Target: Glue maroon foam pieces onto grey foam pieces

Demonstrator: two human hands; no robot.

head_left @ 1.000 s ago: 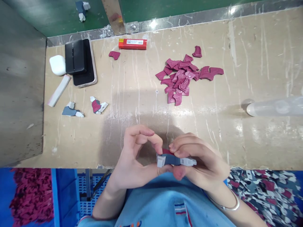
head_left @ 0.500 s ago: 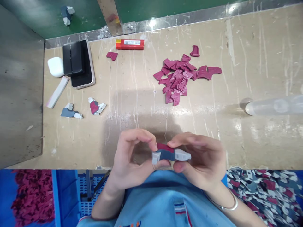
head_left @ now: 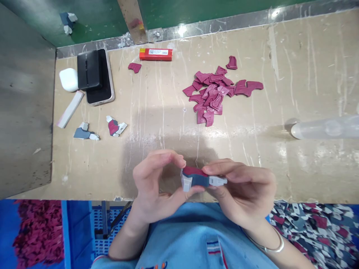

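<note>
Between both hands, above the front edge of the table, is a small plastic part (head_left: pixel 200 180) with a grey-blue body, light grey ends and a maroon panel on top. My left hand (head_left: pixel 158 186) pinches its left end, thumb underneath and index finger at the upper corner. My right hand (head_left: pixel 242 186) grips the right end, fingers on top and thumb below. Beyond the hands lies a pile of maroon plastic pieces (head_left: pixel 210 93). To the left rest a grey-blue and white part (head_left: pixel 84 132) and a similar part with a maroon panel (head_left: pixel 113 127).
A red box (head_left: pixel 156 54) and a lone maroon piece (head_left: pixel 135 67) lie at the back. Black devices (head_left: pixel 89 71) and a white case (head_left: pixel 68 79) sit left, beside a metal wall (head_left: pixel 25 97). A translucent tube (head_left: pixel 325 127) is right. Bins of maroon pieces (head_left: pixel 39 235) and mixed parts (head_left: pixel 319 231) stand below.
The plastic part has tilted so more of its maroon top shows. My right hand has shifted slightly right, and my left index finger has lifted a little at the part's corner.
</note>
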